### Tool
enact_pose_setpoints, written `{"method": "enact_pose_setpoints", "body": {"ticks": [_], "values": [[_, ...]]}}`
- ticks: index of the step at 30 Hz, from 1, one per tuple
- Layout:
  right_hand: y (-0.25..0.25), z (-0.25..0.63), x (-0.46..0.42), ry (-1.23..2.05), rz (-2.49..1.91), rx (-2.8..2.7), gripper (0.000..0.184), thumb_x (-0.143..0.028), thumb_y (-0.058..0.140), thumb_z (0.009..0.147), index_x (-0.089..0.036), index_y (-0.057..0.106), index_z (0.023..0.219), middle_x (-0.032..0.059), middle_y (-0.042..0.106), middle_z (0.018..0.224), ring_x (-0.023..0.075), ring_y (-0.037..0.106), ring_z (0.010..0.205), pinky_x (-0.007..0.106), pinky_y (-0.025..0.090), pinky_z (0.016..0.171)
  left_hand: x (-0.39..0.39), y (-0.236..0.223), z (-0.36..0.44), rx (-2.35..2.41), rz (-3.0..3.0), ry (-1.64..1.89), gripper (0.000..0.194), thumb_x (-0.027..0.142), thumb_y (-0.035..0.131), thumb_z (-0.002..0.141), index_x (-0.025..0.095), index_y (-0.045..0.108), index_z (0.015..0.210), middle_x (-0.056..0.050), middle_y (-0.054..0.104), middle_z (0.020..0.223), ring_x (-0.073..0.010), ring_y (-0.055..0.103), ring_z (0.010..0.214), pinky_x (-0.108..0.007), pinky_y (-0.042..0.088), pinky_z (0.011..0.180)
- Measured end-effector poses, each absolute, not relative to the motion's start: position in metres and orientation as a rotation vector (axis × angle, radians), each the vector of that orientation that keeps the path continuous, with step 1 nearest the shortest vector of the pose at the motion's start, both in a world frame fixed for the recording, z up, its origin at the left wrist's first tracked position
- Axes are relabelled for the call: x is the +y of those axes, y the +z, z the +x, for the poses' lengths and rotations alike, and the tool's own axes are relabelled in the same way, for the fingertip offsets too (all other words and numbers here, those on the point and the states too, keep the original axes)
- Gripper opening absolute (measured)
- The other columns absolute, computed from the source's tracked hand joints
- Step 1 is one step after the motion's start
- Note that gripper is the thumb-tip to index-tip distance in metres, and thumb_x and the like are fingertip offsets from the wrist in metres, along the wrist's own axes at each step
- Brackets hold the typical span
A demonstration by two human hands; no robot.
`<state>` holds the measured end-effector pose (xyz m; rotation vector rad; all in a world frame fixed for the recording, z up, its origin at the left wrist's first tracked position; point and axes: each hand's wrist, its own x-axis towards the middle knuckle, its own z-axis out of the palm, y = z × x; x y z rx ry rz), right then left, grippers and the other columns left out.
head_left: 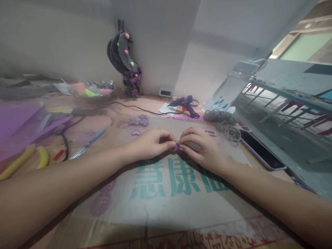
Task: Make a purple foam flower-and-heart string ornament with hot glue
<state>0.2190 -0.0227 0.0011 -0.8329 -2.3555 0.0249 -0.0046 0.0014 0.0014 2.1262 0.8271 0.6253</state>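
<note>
Over the printed cardboard sheet [166, 211], my left hand [158, 142] pinches a small purple piece [176, 147] between thumb and forefinger. My right hand [198, 145] meets it from the other side, its fingertips closed at the edge of the same piece. The piece's exact shape is mostly covered by the fingers. Just beyond my left hand lie a purple heart cutout [136, 132] and a cluster of purple cutouts [139, 120]. A pink clip-like loop [211, 132] rests beyond my right hand.
A hot glue gun [185, 105] with a cord, a small digital display [165, 91] and a decorated grey crescent [121, 52] stand toward the wall. At right are grey yarn [224, 122], a water bottle [230, 86] and a phone [261, 150]. A pen [88, 143] and purple sheets [20, 121] lie left.
</note>
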Motion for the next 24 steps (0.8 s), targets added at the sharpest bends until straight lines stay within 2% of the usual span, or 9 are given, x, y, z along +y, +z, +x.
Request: {"method": "enact_pose_setpoints", "body": {"ticks": [10,16,24], "values": [[0.0041,0.2194,-0.0283,0.054,-0.886,-2.21,0.012,-0.025,0.052,0.098,-0.022,0.061,0.106,0.0068,0.068,0.096,0.0216,0.064,0.089,0.038,0.052,0.081,0.0025,-0.0004,-0.0045,0.873,2.083,0.676,0.024,0.038,0.052,0.093,0.02,0.068,0.093,-0.002,0.074,0.092,-0.0178,0.066,0.086,-0.027,0.047,0.078],[0.0022,0.2195,-0.0243,0.014,-0.801,-2.274,0.009,-0.022,0.059,0.095,-0.024,0.067,0.097,0.0068,0.065,0.095,0.0217,0.063,0.091,0.039,0.052,0.081,0.0039,-0.001,-0.0051,0.853,2.09,0.67,0.025,0.039,0.053,0.092,0.02,0.069,0.093,-0.001,0.074,0.091,-0.0171,0.066,0.084,-0.026,0.047,0.076],[0.0002,0.2191,-0.0229,0.002,-0.762,-2.314,0.003,-0.02,0.061,0.094,-0.021,0.064,0.094,0.0062,0.065,0.094,0.0205,0.062,0.089,0.037,0.051,0.079,0.0025,0.0007,-0.0059,0.812,2.044,0.592,0.024,0.038,0.055,0.092,0.019,0.07,0.093,-0.001,0.075,0.089,-0.0163,0.066,0.083,-0.025,0.047,0.075]]}}
